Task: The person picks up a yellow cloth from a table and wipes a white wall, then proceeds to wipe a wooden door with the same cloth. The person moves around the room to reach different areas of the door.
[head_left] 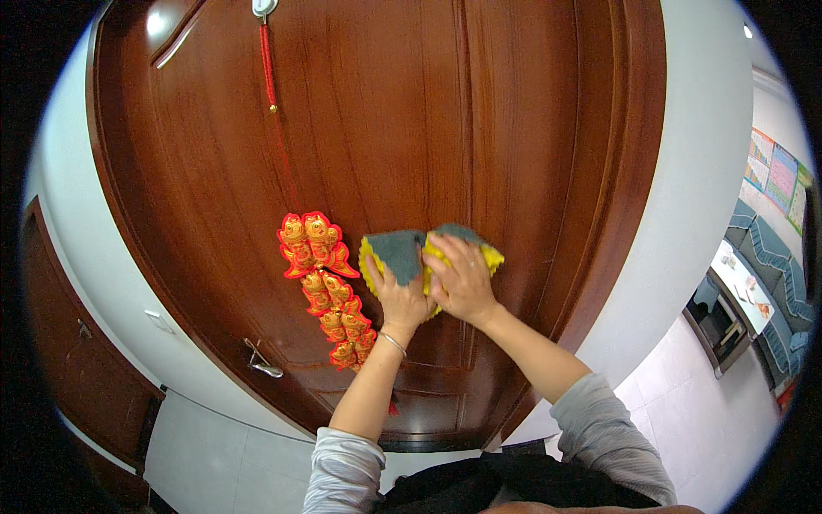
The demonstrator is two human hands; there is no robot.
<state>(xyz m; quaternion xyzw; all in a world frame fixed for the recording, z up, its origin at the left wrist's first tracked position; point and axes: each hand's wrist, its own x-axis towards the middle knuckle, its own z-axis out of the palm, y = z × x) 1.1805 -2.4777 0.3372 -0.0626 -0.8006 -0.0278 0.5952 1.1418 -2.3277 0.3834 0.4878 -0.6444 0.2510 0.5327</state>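
Note:
A brown wooden door (428, 128) fills the middle of the view. Against it, right of centre, is a grey and yellow cloth (394, 248). My left hand (398, 295) grips the cloth's left part, with a bracelet on the wrist. My right hand (462, 278) is closed on the right part, close beside the left hand. Left of both hands hangs a red and gold fish-shaped ornament (312, 244) on a red cord from a white hook (264, 7).
A silver handle (261, 360) sits low on the door's left. A second brown door (86, 334) and a wall switch (158, 319) are at left. At right, beyond the white wall (698, 128), are a light-topped table (736, 287), blue sofa (775, 257) and posters (779, 176).

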